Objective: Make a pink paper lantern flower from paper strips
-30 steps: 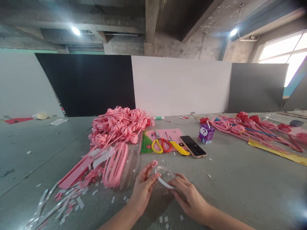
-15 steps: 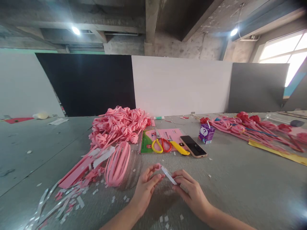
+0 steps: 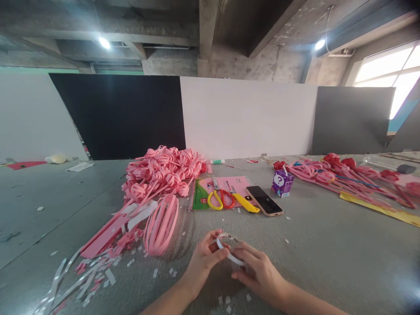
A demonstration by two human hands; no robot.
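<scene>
A thin white ring-shaped strip (image 3: 233, 259), perhaps a roll of tape, is held between both hands above the grey table (image 3: 315, 262). My left hand (image 3: 206, 261) pinches its left edge between thumb and fingers. My right hand (image 3: 259, 270) grips its right side, fingers curled over it. Beyond the hands lie scissors (image 3: 215, 200) with yellow and red handles and a yellow cutter (image 3: 246, 203), both on a pink and green packet (image 3: 201, 192). A black phone (image 3: 265, 201) lies to their right.
Pink paper-strip flowers (image 3: 164, 170) are heaped at the left, with a looped pink bundle (image 3: 160, 225) and scraps nearer. A purple drink box (image 3: 282, 183) stands right of the phone. More pink and red flowers (image 3: 348, 173) and a yellow strip (image 3: 377, 208) lie far right.
The white ring has turned from a nearly edge-on view so that its round opening shows. Both hands have shifted slightly, and the right fingers now reach over the ring.
</scene>
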